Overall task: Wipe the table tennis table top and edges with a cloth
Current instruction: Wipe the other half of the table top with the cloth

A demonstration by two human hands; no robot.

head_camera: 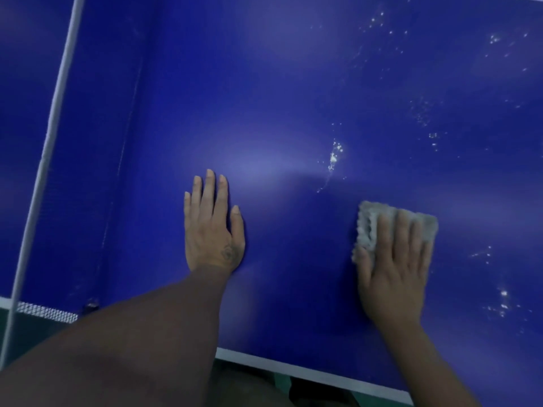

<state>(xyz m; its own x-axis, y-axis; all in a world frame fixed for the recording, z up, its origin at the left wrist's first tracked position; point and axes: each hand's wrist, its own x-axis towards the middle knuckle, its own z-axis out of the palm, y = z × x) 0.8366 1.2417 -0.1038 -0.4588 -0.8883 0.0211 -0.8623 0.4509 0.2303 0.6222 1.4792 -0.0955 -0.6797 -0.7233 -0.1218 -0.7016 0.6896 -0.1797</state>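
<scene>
No legible text, label, brand, number or sign found. The blue surface (293,83) carries only a white line (55,121) and pale specks (333,157). We note a small dark mark (227,254) on the left hand (211,227), too blurred to read.

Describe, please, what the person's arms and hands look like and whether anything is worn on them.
The left forearm and right forearm are bare, no sleeves in view. The left hand and right hand wear no gloves, and no rings or watch show. A small round mark, like a tattoo, sits on the back of the left hand near the thumb.
</scene>
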